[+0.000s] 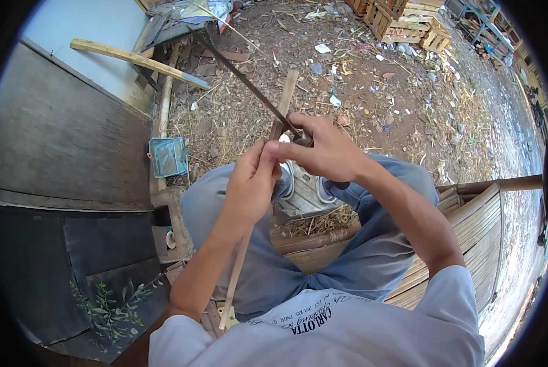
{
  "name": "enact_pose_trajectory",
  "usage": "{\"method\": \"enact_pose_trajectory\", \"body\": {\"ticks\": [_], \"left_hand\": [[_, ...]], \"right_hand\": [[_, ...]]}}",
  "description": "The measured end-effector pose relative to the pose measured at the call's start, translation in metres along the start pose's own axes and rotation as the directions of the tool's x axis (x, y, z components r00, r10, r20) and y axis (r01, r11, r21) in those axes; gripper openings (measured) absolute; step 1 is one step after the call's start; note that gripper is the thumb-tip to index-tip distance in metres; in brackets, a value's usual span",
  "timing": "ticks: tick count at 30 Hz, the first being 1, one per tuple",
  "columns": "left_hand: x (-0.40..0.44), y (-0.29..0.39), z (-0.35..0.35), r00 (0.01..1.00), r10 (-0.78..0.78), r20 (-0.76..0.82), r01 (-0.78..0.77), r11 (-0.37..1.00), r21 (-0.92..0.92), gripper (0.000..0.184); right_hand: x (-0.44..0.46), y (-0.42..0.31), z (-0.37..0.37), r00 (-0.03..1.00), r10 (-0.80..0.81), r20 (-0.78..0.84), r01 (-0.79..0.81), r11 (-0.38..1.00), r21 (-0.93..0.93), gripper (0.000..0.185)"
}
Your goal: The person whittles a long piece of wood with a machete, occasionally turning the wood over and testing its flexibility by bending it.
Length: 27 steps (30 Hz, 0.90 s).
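Note:
A long, thin strip of wood or bamboo [288, 88] slants from above my hands down past my left forearm to my lap. My left hand [252, 177] is closed around its middle. In my right hand [326, 148] is the handle of a long, dark-bladed knife [243, 79]. The blade points up and to the left, its lower part crossing the strip just above my left fingers. My right thumb reaches over to the strip beside my left fingertips. Most of the knife handle is hidden by my right palm.
I sit on a bamboo bench [469, 238], knees apart. Ahead lies littered ground [323, 79] with wooden crates [402, 24] at the back. To my left are a blue basket [168, 156], a wooden beam [136, 60], dark panels [66, 134] and a leafy plant [111, 312].

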<state>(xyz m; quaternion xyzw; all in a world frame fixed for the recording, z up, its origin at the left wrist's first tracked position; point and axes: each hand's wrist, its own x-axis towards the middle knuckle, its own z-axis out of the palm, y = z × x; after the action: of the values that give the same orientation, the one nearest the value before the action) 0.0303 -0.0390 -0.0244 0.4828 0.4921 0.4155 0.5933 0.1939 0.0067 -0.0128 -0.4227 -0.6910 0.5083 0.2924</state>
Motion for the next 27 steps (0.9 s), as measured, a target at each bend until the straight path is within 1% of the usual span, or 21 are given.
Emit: {"method": "enact_pose_trajectory", "body": {"ticks": [1, 2, 4, 5, 6, 8, 9, 11, 12, 14, 16, 18, 19, 20, 21, 22, 23, 24, 25, 26, 27], "left_hand": [[0.000, 0.001, -0.001, 0.999, -0.043, 0.009, 0.043, 0.999, 0.011, 0.033], [-0.001, 0.001, 0.000, 0.996, -0.091, 0.020, 0.090, 0.996, 0.023, 0.036], [-0.004, -0.003, 0.001, 0.995, -0.104, 0.011, 0.103, 0.991, 0.083, 0.038], [-0.006, -0.004, 0.001, 0.995, -0.099, -0.011, 0.100, 0.985, 0.140, 0.039], [-0.009, -0.004, 0.002, 0.994, -0.106, -0.009, 0.106, 0.984, 0.140, 0.039], [-0.012, -0.003, 0.004, 0.998, -0.053, -0.021, 0.056, 0.982, 0.181, 0.041], [-0.012, -0.005, 0.004, 0.998, -0.057, -0.015, 0.059, 0.981, 0.183, 0.041], [-0.012, -0.008, 0.003, 0.996, 0.077, -0.036, -0.061, 0.943, 0.329, 0.040], [-0.013, -0.007, 0.002, 0.997, 0.074, -0.033, -0.059, 0.943, 0.329, 0.040], [-0.012, -0.002, -0.002, 0.997, 0.053, -0.049, -0.035, 0.948, 0.316, 0.039], [-0.030, -0.012, -0.004, 0.999, 0.040, -0.028, -0.027, 0.932, 0.361, 0.038], [-0.040, -0.023, -0.004, 0.999, -0.018, 0.037, 0.012, 0.989, 0.148, 0.033], [-0.038, -0.020, -0.008, 0.999, -0.002, 0.036, -0.002, 0.991, 0.135, 0.033], [-0.036, -0.015, -0.014, 0.989, -0.144, 0.044, 0.145, 0.989, -0.027, 0.032], [-0.036, -0.013, -0.018, 0.955, -0.286, 0.077, 0.296, 0.937, -0.185, 0.031], [-0.037, -0.013, -0.019, 0.954, -0.291, 0.069, 0.299, 0.932, -0.203, 0.031], [-0.035, -0.012, -0.022, 0.938, -0.315, 0.142, 0.343, 0.895, -0.284, 0.032], [-0.032, -0.011, -0.025, 0.920, -0.327, 0.215, 0.385, 0.854, -0.351, 0.032], [-0.031, -0.010, -0.026, 0.921, -0.329, 0.207, 0.384, 0.855, -0.348, 0.032], [-0.031, -0.009, -0.028, 0.908, -0.351, 0.229, 0.414, 0.835, -0.362, 0.033], [-0.031, -0.009, -0.028, 0.893, -0.374, 0.252, 0.446, 0.812, -0.376, 0.033]], "right_hand": [[-0.002, 0.006, -0.002, 0.992, -0.118, -0.041, 0.111, 0.983, -0.147, 0.042], [-0.006, 0.008, -0.004, 0.992, -0.113, -0.049, 0.105, 0.984, -0.146, 0.042], [-0.013, 0.011, -0.004, 0.991, -0.131, -0.039, 0.088, 0.830, -0.550, 0.031], [-0.013, 0.007, -0.003, 0.998, -0.061, -0.033, 0.027, 0.781, -0.623, 0.023], [-0.013, 0.009, -0.001, 0.998, -0.055, -0.034, 0.022, 0.784, -0.620, 0.023], [-0.009, 0.013, -0.001, 1.000, -0.007, -0.028, -0.015, 0.690, -0.724, 0.021], [-0.009, 0.014, 0.000, 0.999, -0.003, -0.034, -0.022, 0.692, -0.722, 0.021], [-0.007, 0.016, 0.000, 0.996, -0.079, -0.040, 0.017, 0.616, -0.788, 0.017], [-0.004, 0.020, -0.001, 0.996, -0.076, -0.042, 0.014, 0.617, -0.787, 0.017], [0.010, 0.030, -0.009, 0.971, -0.144, -0.188, -0.058, 0.627, -0.777, 0.018], [0.035, 0.039, -0.068, 0.873, 0.047, -0.485, -0.359, 0.735, -0.576, 0.024], [0.034, 0.035, -0.099, 0.799, 0.006, -0.601, -0.428, 0.707, -0.563, 0.029], [0.032, 0.033, -0.099, 0.801, -0.010, -0.599, -0.423, 0.698, -0.577, 0.029], [0.025, 0.032, -0.095, 0.794, 0.007, -0.608, -0.387, 0.778, -0.495, 0.030], [0.016, 0.029, -0.087, 0.792, 0.036, -0.610, -0.348, 0.847, -0.402, 0.030], [0.007, 0.023, -0.074, 0.816, 0.033, -0.577, -0.316, 0.862, -0.397, 0.029], [0.000, 0.014, -0.058, 0.837, 0.030, -0.546, -0.281, 0.880, -0.382, 0.028], [-0.005, 0.008, -0.045, 0.901, -0.009, -0.434, -0.198, 0.881, -0.430, 0.025], [-0.010, 0.004, -0.033, 0.947, -0.048, -0.317, -0.111, 0.878, -0.465, 0.023], [-0.014, 0.000, -0.018, 0.964, 0.005, -0.268, -0.139, 0.865, -0.483, 0.019], [-0.017, -0.007, -0.006, 0.987, -0.026, -0.156, -0.064, 0.838, -0.542, 0.017]]}}
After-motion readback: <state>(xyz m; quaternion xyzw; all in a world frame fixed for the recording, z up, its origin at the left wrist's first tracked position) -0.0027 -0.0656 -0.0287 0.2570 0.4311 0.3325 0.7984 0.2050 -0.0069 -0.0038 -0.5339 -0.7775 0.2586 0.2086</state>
